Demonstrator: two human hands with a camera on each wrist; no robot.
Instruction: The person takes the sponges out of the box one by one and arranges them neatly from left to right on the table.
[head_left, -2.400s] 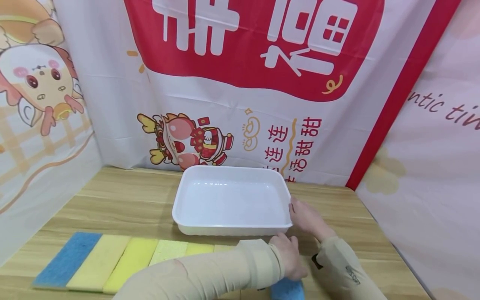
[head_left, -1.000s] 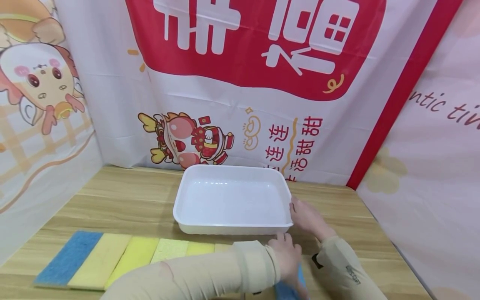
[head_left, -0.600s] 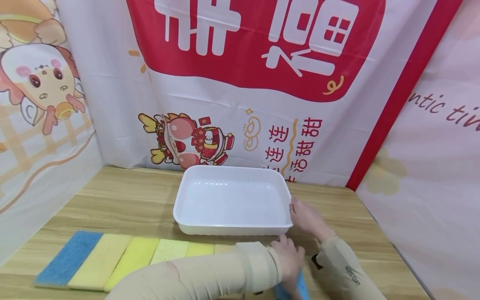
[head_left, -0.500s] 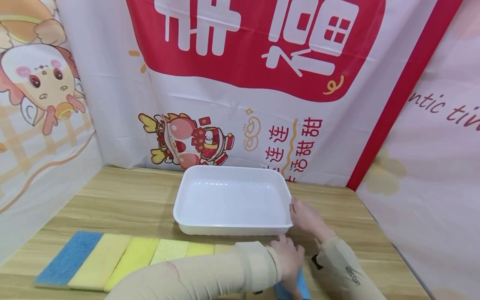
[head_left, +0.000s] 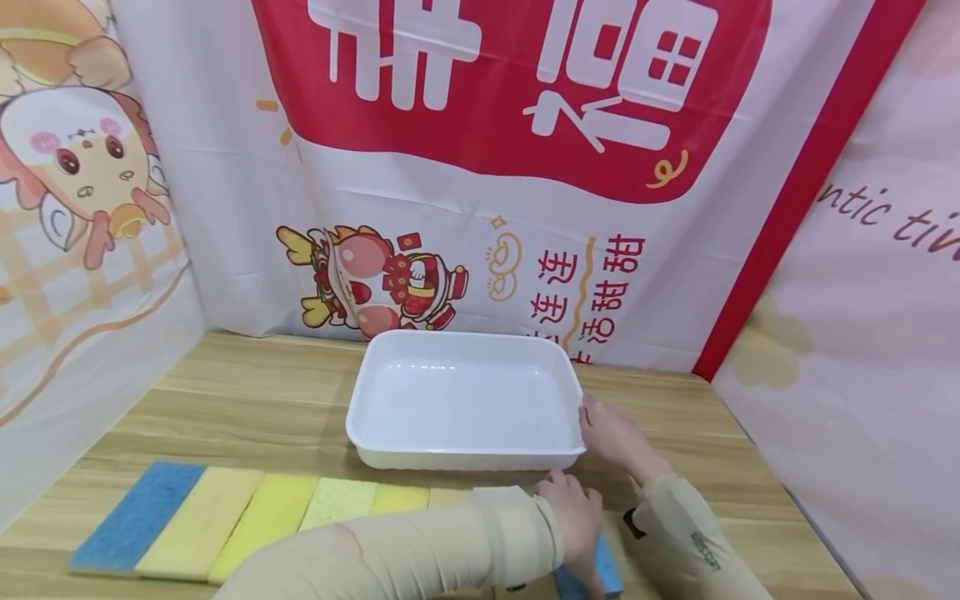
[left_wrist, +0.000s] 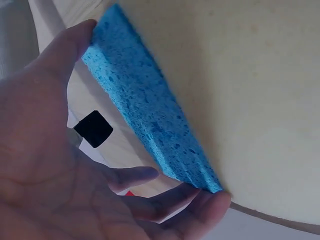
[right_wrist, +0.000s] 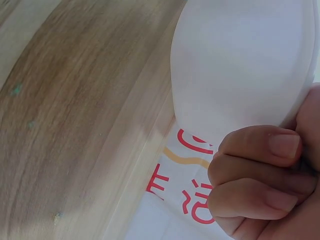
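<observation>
My left hand [head_left: 573, 521] spans a blue sponge [left_wrist: 142, 102], with the thumb at one end and fingers at the other in the left wrist view. In the head view that hand covers much of the sponge, near the front right corner of the white tray [head_left: 465, 459]. My right hand [head_left: 617, 435] is at the tray's right rim. Its fingers are curled there in the right wrist view, though the thumb's hold is partly hidden. Nothing lies inside the tray.
A row of flat sponges lies left of my hands: a blue sponge [head_left: 138, 517], a cream sponge [head_left: 201, 523], a yellow sponge [head_left: 262, 525] and several more, partly under my left sleeve [head_left: 405, 542]. Behind the wooden table [head_left: 247, 392] hangs a printed cloth [head_left: 225, 208].
My left hand has shifted slightly on the blue sponge, and the sponge's visible end now shows farther right. The right hand and tray stay in place.
</observation>
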